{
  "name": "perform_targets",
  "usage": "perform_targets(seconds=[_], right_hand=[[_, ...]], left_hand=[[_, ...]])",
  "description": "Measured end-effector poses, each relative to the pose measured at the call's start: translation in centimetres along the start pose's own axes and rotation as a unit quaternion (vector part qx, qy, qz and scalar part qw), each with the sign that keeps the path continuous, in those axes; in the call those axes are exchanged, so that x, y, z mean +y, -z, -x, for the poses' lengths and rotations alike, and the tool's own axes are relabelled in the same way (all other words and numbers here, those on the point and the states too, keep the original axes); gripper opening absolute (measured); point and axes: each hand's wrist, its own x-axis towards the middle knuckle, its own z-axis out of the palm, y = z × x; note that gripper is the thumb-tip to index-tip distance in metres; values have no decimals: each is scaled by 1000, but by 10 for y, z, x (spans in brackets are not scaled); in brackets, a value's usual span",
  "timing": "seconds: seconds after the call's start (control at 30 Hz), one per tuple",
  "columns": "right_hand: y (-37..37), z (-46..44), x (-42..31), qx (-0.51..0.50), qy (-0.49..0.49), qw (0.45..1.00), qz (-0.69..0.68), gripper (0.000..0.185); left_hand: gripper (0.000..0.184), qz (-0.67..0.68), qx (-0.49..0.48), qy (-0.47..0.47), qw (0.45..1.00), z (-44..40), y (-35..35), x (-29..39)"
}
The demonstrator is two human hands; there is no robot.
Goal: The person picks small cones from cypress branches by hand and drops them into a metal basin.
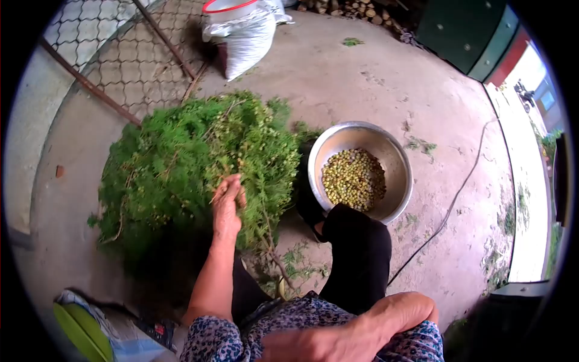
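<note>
A large heap of leafy green branches (181, 157) with small pale round fruits among the leaves lies in front of me. Over its near right side is my left hand (228, 196), fingers drawn together against the foliage; anything between them is too small to make out. My right hand (301, 345) crosses low in front of my patterned shirt, blurred, its fingers hard to see. To the right of the heap, a wide metal basin (395, 181) holds many yellow-green to brownish round fruits (354, 181), beside my dark-trousered leg.
A white woven sack (250, 45) with a red-rimmed tub (232, 7) on top stands at the back. Stacked firewood (356, 8) is behind. A thin cable (449, 211) runs along the concrete floor at right. A green round object (81, 332) sits at lower left.
</note>
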Motion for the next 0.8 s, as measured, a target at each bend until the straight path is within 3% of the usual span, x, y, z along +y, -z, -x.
perform_targets(seconds=[0.03, 0.07, 0.13, 0.23, 0.3, 0.37, 0.43, 0.5, 0.53, 0.57, 0.63, 0.7, 0.77, 0.8], right_hand=[[-3, 11, 2, 36, -33, 998, 50, 21], [-4, 26, 14, 95, -127, 976, 149, 20], [-18, 57, 55, 157, -423, 819, 354, 29], [-61, 122, 125, 126, -538, 755, 353, 66], [-85, 130, 146, 109, -600, 698, 375, 77], [-88, 132, 157, 86, -685, 654, 308, 86], [-89, 144, 171, 98, -725, 624, 275, 83], [-91, 172, 186, 86, -727, 644, 225, 60], [-97, 182, 185, 186, -745, 632, 102, 37], [-95, 174, 182, 230, -787, 573, -11, 29], [-112, 208, 199, 242, -700, 667, 75, 26], [-109, 194, 182, 239, -682, 687, 76, 25], [-104, 184, 166, 240, -663, 705, 76, 24], [-101, 182, 161, 245, -682, 688, 44, 23]], left_hand=[[13, 8, -10, -9, 1000, 5, -3, 3], [18, 13, -61, -23, 998, 6, 2, 0], [16, 20, -41, -7, 999, 17, -6, 5], [20, 53, -43, -12, 998, 28, -3, 2], [19, 54, -49, -17, 997, 37, 0, 1], [17, 56, -67, -27, 996, 43, 2, 0], [17, 55, -80, -39, 994, 50, 4, 1], [19, 57, -84, -53, 993, 52, 4, -2], [20, 36, -113, -68, 991, 54, 6, -5], [27, 27, -140, -55, 988, 57, 6, -5], [43, -41, -126, -56, 990, 63, -5, -8], [66, -63, -163, -20, 984, 65, -6, 2], [71, -99, -89, -82, 988, 77, -10, 13], [76, -112, -101, -90, 984, 78, -3, 24]])
